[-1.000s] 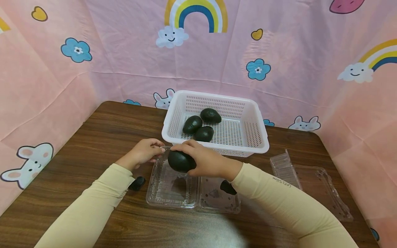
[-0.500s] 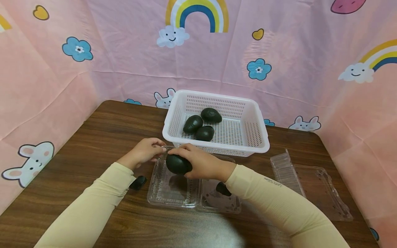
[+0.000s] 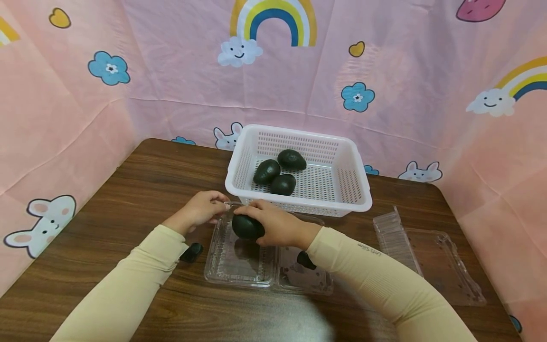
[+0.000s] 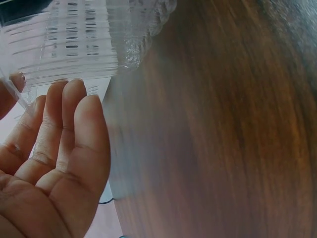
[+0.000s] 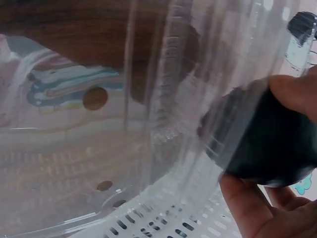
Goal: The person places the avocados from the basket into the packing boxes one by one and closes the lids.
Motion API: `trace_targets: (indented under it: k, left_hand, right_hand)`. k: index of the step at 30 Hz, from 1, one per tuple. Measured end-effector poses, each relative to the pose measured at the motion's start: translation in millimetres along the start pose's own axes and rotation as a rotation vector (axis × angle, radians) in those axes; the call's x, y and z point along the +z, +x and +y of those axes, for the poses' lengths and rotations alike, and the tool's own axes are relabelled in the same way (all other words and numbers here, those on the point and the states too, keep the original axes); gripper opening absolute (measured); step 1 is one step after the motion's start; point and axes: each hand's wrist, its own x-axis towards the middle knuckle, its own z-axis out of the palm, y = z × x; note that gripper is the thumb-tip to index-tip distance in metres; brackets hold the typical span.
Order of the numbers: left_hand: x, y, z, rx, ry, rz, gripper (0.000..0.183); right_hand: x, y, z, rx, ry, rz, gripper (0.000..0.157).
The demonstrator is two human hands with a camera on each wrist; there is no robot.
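Note:
In the head view my right hand (image 3: 284,225) grips a dark green avocado (image 3: 247,227) from its right side, over the left half of an open clear plastic clamshell container (image 3: 232,280). Thumb and fingers wrap the fruit (image 5: 282,144) in the right wrist view, where the ribbed clear wall overlaps part of it. My left hand (image 3: 200,209) is at the container's far left corner. The left wrist view has the thumb and forefinger of that hand (image 4: 59,153) pinching the plastic edge, the other fingers extended beneath the ribbed wall (image 4: 74,54).
A white slotted basket (image 3: 344,209) with three avocados, one nearest the front (image 3: 283,184), stands behind the container. Another clear clamshell (image 3: 448,266) lies opened at the table's right. Dark wrist devices (image 3: 191,252) show under both forearms. Patterned cloth (image 3: 299,85) surrounds the wooden table (image 3: 171,166).
My right hand has shifted slightly left and lower with the avocado, closer over the container's left half. The left hand keeps its pinch on the corner.

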Motion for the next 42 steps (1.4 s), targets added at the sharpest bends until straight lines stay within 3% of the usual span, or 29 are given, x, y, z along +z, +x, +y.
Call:
trace_targets:
  k: [14, 42]
  left_hand:
    - [1.7, -0.4, -0.4, -0.010, -0.016, -0.001, 0.038]
    - [2.2, 1.1, -0.4, -0.005, -0.017, -0.003, 0.039]
  right_hand:
    - [8.9, 5, 4, -0.035, -0.092, -0.036, 0.078]
    - [19.1, 9, 5, -0.054, -0.215, -0.030, 0.079]
